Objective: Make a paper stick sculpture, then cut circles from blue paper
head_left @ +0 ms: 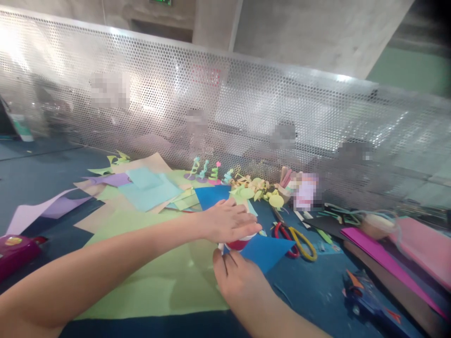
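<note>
My left hand (pixel 230 220) lies flat with its fingers stretched out over a small round red-and-white object (pixel 239 244); its kind is mostly hidden. Curled fingers of my right hand (pixel 243 277) grip the near lower side of that object. Beneath it are blue paper (pixel 269 251) and a large light green sheet (pixel 148 281). Just right of my hands lie scissors with red handles (pixel 282 237) and yellow-handled scissors (pixel 303 244).
Light blue paper (pixel 151 188) and purple strips (pixel 52 206) lie left. Several small paper spirals (pixel 214 173) stand behind. On the right are a toy car (pixel 369 300), magenta paper (pixel 387 263) and a pink sheet (pixel 426 249). A perforated metal panel (pixel 169 94) borders the back.
</note>
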Demonstrator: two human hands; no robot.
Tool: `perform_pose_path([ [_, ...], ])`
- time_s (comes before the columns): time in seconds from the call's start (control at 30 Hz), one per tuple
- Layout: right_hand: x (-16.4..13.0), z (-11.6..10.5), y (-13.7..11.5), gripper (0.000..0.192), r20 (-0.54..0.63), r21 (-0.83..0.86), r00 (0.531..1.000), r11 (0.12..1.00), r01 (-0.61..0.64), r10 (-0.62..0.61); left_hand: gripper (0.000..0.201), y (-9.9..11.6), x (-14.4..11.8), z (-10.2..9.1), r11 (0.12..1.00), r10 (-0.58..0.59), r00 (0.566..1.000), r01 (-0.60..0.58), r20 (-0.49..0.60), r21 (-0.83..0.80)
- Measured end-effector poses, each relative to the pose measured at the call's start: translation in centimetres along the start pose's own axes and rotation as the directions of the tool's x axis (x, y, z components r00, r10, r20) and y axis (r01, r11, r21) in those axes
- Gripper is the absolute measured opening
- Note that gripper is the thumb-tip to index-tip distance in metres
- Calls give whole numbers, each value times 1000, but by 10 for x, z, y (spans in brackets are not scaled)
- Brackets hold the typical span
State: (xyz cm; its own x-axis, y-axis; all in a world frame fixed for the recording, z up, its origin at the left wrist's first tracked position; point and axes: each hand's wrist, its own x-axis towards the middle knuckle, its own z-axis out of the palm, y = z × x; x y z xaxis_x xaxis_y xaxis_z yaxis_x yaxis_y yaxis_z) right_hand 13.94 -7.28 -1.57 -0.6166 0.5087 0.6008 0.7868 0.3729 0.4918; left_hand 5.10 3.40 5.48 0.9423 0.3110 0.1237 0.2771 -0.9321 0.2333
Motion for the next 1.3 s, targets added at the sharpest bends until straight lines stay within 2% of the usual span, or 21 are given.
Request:
perform_pose_path([
  [0.13, 4, 10, -2, 28, -72, -43, 997, 998, -36, 33, 54, -1, 1, 1, 999, 43, 999, -43, -5, 32],
  [0.3, 6, 17, -7, 29, -72, -53, 995, 996, -68, 64, 47, -4, 1, 5, 987, 143, 988, -139, -55, 80],
  [0.5, 1, 18, -12, 27, -34, -73, 991, 989, -130, 128, 53, -5, -1, 9, 998, 38, 993, -32, -110, 61],
  [0.6, -1, 13, -11, 27, -12, -57, 991, 989, -136, 135, 54, -5, -2, 9, 999, 23, 992, -16, -126, 51],
  [0.8, -6, 4, -2, 29, 30, -25, 999, 999, -36, 36, 55, -2, -2, 9, 998, -6, 991, 14, -134, 58],
  [1.1, -13, -3, 5, 27, 92, -16, 994, 998, 60, -58, 57, -1, -3, 9, 996, -21, 991, 33, -134, 86],
  [1.3, -17, -10, 9, 34, 115, 32, 989, 995, 93, -96, 58, 0, -3, 8, 996, -18, 992, 28, -126, 81],
])
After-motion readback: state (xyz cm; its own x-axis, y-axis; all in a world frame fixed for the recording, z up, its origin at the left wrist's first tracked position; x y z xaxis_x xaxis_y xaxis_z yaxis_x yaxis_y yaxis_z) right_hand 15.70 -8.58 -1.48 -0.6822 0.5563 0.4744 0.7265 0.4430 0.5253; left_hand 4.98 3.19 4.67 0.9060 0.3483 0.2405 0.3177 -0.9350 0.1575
